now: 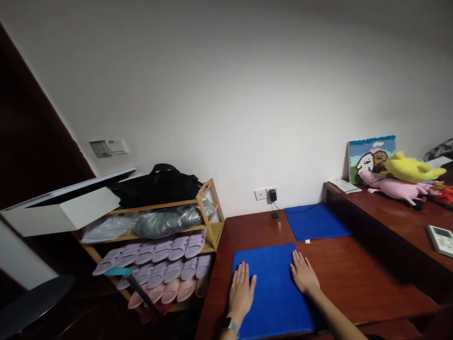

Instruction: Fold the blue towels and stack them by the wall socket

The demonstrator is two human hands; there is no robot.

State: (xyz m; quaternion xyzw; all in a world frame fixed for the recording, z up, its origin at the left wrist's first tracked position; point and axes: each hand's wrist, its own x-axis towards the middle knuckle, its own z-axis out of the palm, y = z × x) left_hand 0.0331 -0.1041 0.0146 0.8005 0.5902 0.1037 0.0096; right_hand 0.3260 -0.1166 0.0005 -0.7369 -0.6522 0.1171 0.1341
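A blue cloth (272, 293) lies spread flat on the reddish-brown wooden desk (354, 274). My left hand (241, 293) rests palm down on its left edge, fingers stretched forward and thumb apart. On the cloth's right edge my right hand (304, 274) also lies flat, with its fingers extended. Neither hand grips anything. Farther back, near the wall, a second blue cloth (314, 221) is laid out with a small white tag at its front edge.
Left of the desk stands a wooden rack (212, 226) holding several slippers (173, 250), bagged items and a black bag (159, 186). A black plug (272, 195) sits in the wall socket. On the raised right-hand surface are plush toys (406, 172), a picture (371, 156) and a white device (440, 240).
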